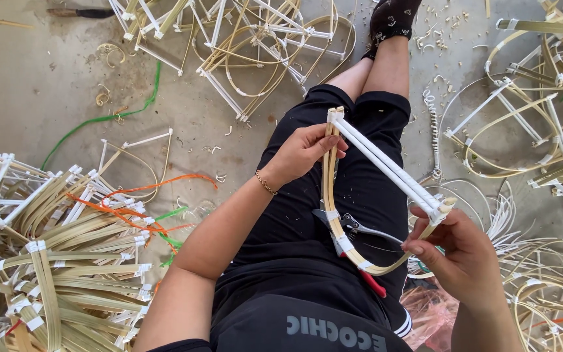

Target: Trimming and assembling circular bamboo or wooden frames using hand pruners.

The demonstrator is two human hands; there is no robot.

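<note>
Both hands [307,151] gripping bamboo frame [360,195] (no containers)

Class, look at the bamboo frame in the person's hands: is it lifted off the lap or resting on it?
Lifted. The left hand grips the bamboo frame near its top and the right hand its lower corner.

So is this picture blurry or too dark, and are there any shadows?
Head view: bright, even daylight and mostly sharp; the left hand and right hand gripping the bamboo frame show clearly. Shadows on the concrete floor are soft. Straight strips bend slightly near the edges, which looks like wide-lens distortion. No strong glare.
</note>
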